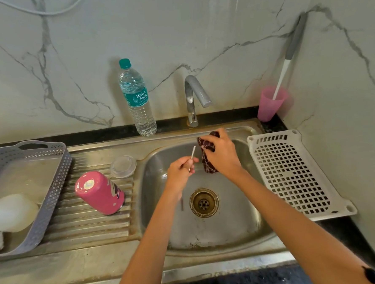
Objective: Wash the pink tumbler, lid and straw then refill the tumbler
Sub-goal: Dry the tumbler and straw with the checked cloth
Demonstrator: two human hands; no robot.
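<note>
Nearest, both forearms are reaching out over the sink (231, 231), crossing above the drain (204, 203). Just past it, the left hand (179, 171) is pinching the thin straw (193, 152) between thumb and fingertips, with its upper end poking up toward the right. The right hand (221, 155) is curling around a dark scrubbing cloth (208, 165) and holding it just beside the straw's tip. They are very close, but I cannot tell if they are touching.

To the left, the pink tumbler (99, 192) is sitting mouth-down on the ridged drainboard (88, 222), and the clear lid (123, 166) is lying just beyond it. Both look washed, so the straw is probably the last piece being scrubbed.

Farther back, a water bottle (136, 98) is standing on the sink's far edge beside the tap (193, 95).

The likeliest slip is the straw. It is thin, probably wet and held only by fingertips, so a firm rub could pull it free and drop it toward the drain. A careless elbow could also tip the upturned tumbler off the ridges, or a reach for the tap could knock the bottle over.
</note>
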